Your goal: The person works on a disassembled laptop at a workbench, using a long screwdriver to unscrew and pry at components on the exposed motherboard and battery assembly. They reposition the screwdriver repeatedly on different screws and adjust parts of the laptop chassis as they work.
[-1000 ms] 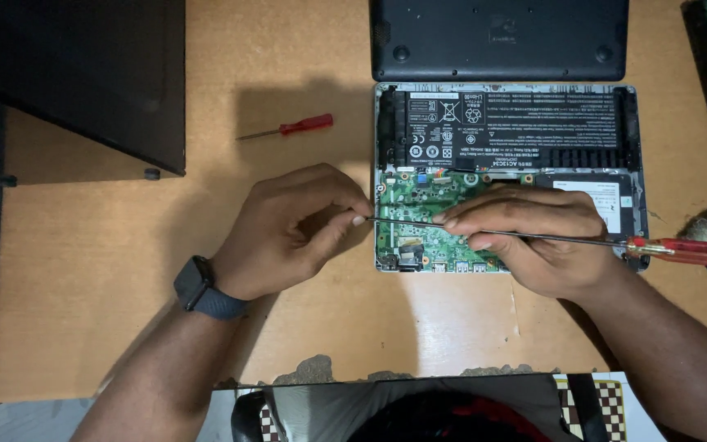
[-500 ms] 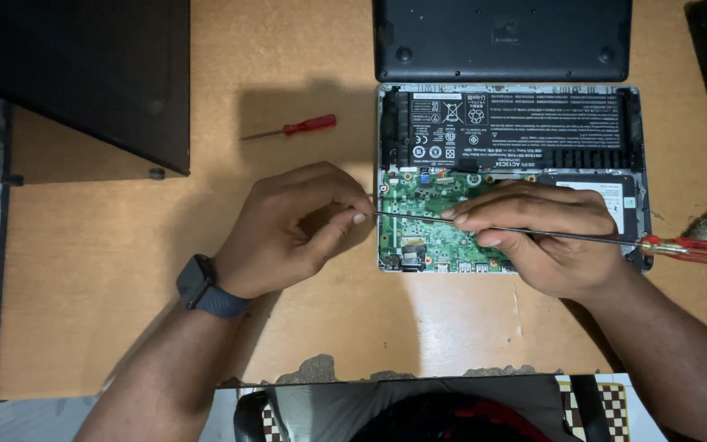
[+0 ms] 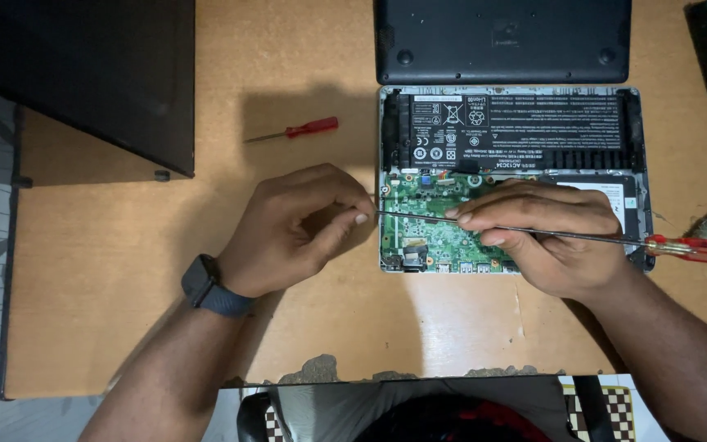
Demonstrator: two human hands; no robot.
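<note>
Hands unchanged: left hand (image 3: 296,225) pinches the tip, right hand (image 3: 546,233) clamps the shaft of the long red-handled screwdriver (image 3: 533,233) over the opened grey laptop's green circuit board (image 3: 431,233).

One head-worn camera looks almost straight down at the wooden table (image 3: 124,327) from close above. The opened laptop (image 3: 509,131) sits toward 1 o'clock, the black panel (image 3: 83,74) toward 10 o'clock. Both forearms enter from 6 o'clock. No second view exists.
</note>
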